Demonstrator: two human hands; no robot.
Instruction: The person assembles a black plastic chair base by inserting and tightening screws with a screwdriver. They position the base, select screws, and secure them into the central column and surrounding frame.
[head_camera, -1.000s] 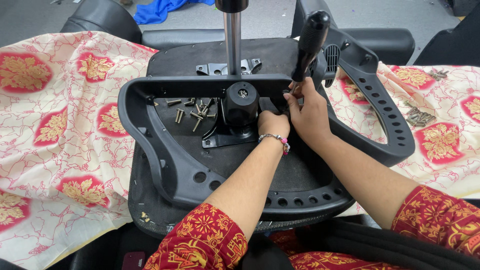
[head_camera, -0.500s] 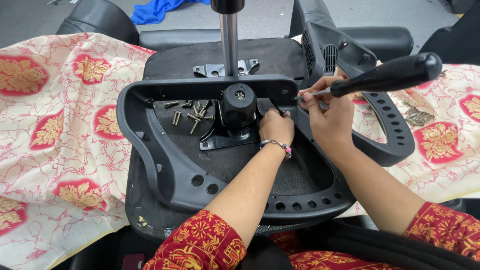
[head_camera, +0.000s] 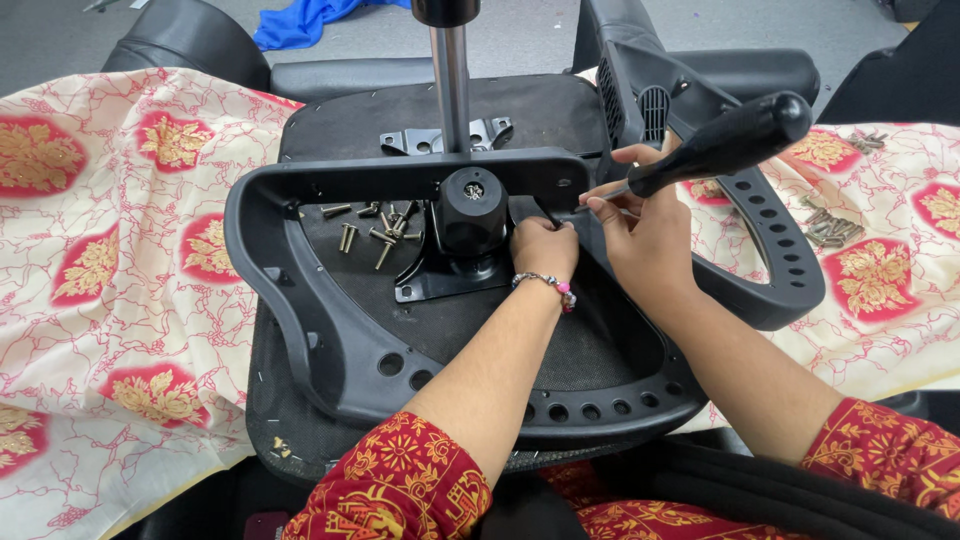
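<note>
An upturned office chair seat (head_camera: 450, 320) lies before me, with a black plastic frame (head_camera: 300, 300) on top and a metal post (head_camera: 452, 80) rising from its black hub (head_camera: 470, 205). My right hand (head_camera: 645, 235) grips a screwdriver with a thick black handle (head_camera: 720, 145), its shaft tilted down-left toward the frame's upper bar. My left hand (head_camera: 545, 250), a beaded bracelet on the wrist, is closed by the screwdriver tip, just right of the hub; I cannot tell what it pinches.
Several loose screws (head_camera: 375, 228) lie on the seat left of the hub. More screws (head_camera: 830, 230) sit on the floral cloth (head_camera: 100, 250) at the right. A black armrest (head_camera: 770, 270) curves at the right. Blue fabric (head_camera: 310, 15) lies beyond.
The screwdriver swung from upright to nearly level, handle out to the right. My left hand stayed close to the hub.
</note>
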